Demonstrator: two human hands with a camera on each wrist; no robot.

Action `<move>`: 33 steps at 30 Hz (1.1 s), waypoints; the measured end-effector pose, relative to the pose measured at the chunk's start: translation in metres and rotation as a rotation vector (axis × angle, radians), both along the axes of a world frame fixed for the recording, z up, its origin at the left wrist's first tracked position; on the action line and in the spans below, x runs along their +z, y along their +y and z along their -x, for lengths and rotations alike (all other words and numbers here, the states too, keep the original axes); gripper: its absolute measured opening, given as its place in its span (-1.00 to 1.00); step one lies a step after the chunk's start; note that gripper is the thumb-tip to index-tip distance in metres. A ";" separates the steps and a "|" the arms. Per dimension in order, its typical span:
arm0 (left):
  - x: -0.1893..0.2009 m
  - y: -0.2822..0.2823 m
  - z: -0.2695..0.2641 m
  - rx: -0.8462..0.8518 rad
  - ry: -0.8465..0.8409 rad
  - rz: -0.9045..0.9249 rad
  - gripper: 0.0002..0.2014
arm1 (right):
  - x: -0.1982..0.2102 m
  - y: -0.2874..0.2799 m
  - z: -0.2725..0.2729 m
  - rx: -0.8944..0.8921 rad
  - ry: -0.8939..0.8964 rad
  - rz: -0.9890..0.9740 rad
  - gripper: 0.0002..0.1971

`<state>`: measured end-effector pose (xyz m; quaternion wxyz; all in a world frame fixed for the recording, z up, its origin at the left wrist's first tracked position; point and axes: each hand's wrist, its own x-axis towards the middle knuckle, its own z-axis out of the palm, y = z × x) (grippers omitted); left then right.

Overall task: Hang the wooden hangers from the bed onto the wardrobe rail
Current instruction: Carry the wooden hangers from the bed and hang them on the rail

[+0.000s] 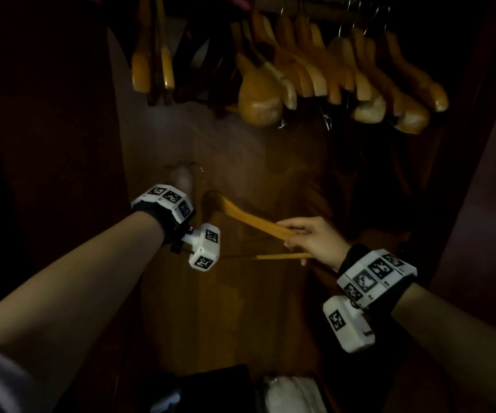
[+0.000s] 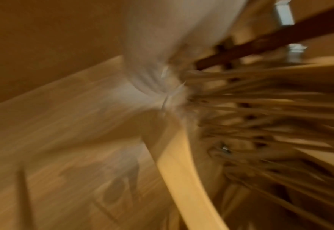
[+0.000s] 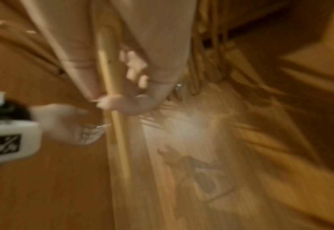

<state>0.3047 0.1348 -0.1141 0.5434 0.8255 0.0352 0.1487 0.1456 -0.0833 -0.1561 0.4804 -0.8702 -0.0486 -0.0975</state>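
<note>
A wooden hanger (image 1: 249,220) is held low inside the wardrobe, below the rail (image 1: 315,10), between both hands. My right hand (image 1: 297,234) pinches one end of it, thumb on top; the right wrist view shows the curled fingers (image 3: 136,70) round the wood (image 3: 116,140). My left hand (image 1: 181,177) is blurred at the hanger's far end, fingers closed at its metal hook (image 2: 166,96). The hanger's arm (image 2: 181,171) runs down from that hand. Several wooden hangers (image 1: 315,70) hang on the rail above.
A second, smaller group of hangers (image 1: 151,55) hangs further left, with a gap between the groups. Dark wardrobe walls close in on both sides. Folded dark cloth (image 1: 220,389) and white cloth (image 1: 294,394) lie at the bottom.
</note>
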 end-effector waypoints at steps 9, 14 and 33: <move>0.085 0.016 0.068 -0.177 -0.598 0.650 -0.46 | 0.038 0.062 -0.012 -0.177 -0.233 -0.020 -0.59; 0.096 0.041 0.070 0.020 -0.647 0.303 -0.59 | 0.063 0.103 -0.017 -0.184 -0.313 -0.098 -0.65; 0.099 0.101 0.085 -0.145 -0.542 -0.066 -0.64 | 0.164 0.161 -0.035 -0.331 -0.604 -0.037 -0.68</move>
